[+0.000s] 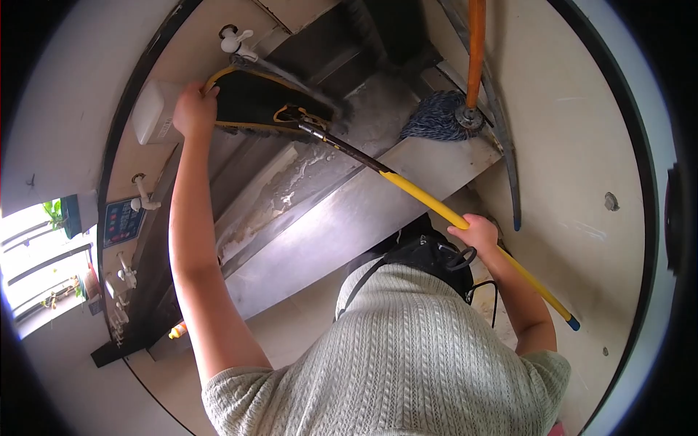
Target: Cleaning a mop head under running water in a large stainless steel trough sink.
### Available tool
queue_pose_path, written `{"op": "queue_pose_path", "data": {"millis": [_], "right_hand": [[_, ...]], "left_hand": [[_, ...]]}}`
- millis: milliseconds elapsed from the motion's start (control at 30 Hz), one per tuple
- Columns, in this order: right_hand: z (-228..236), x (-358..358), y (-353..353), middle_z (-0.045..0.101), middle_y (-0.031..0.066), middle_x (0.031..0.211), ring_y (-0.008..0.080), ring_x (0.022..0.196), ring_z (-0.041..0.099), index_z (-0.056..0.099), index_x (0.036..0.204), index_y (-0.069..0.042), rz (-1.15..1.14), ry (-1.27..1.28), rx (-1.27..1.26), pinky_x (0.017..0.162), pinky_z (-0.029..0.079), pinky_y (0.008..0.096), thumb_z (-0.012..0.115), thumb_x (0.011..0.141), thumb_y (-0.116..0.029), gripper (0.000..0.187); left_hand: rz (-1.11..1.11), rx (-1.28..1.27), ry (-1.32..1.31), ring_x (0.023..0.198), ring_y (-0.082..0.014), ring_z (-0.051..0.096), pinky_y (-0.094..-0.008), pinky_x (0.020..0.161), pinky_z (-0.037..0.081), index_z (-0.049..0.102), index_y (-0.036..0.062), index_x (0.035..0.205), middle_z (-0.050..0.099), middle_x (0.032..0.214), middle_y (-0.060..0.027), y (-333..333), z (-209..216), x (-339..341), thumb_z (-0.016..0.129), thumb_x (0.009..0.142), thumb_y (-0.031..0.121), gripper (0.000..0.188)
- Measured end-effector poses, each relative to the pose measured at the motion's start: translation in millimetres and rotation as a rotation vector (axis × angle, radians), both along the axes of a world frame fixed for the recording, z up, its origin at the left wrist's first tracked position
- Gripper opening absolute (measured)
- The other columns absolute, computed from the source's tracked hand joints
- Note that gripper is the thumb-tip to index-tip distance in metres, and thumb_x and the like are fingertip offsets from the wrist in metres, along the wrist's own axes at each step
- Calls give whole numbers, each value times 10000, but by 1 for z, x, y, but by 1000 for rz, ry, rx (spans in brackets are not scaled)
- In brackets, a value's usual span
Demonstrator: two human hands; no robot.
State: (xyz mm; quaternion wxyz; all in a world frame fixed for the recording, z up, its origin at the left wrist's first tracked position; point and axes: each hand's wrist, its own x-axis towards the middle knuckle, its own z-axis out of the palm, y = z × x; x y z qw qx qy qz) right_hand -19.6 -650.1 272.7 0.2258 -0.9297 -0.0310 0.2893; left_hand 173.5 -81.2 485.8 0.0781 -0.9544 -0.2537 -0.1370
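Observation:
A flat mop lies across the metal sink trough, its dark, yellow-edged head (251,102) at the far left and grey fringe along its rim. My left hand (195,110) pinches the outer corner of that head. My right hand (476,236) is wrapped round the yellow mop handle (422,195), whose blue end sticks out past my right forearm. A dark, metal-jointed section links the handle to the head. Just beyond the head, a white tap (236,45) comes out of the wall.
At the back right, a string mop (440,116) with an orange wooden handle (475,54) rests in the trough (305,240). A grey hose (509,160) hangs down the right wall. More taps (144,202) and a white box (154,112) line the left wall, with a barred window (47,254) behind.

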Motion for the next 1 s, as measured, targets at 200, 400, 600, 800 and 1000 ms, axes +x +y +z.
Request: {"op": "queue_pose_path", "data": {"millis": [200,400,600,800,1000], "right_hand": [[-4,-7,-3,655,118,769,351,759,648,632,773,-101,11,-1,7,639,475,478,720,749,-600,507],[2,-16,-4,645,131,766,355,764,641,624,783,-95,-12,45,42,645,464,473,705,759,-630,541],[1,-14,-2,647,132,778,358,768,639,636,802,-96,14,42,30,642,463,467,705,764,-626,536],[12,-13,-11,651,134,787,358,773,639,645,818,-94,26,41,20,653,468,461,715,773,-581,494],[27,-13,-12,654,136,801,351,786,641,654,827,-96,13,113,11,667,472,456,733,771,-539,454]], "left_hand": [[-9,-32,-8,962,-315,678,-439,769,530,698,135,1042,711,1014,-74,-10,3,-3,741,827,354,311],[-48,-54,-21,977,-306,673,-435,767,531,692,151,1043,705,1044,-44,-19,3,-8,748,819,347,303],[-18,-39,-31,946,-306,680,-441,751,532,683,151,1007,710,986,-44,-17,4,-7,762,805,352,295],[11,-24,51,922,-327,686,-457,742,533,680,151,992,714,952,-71,-14,5,-18,776,792,372,313],[27,-36,71,929,-341,690,-472,745,534,684,155,1000,727,937,-85,-12,5,-25,774,788,382,323]]}}
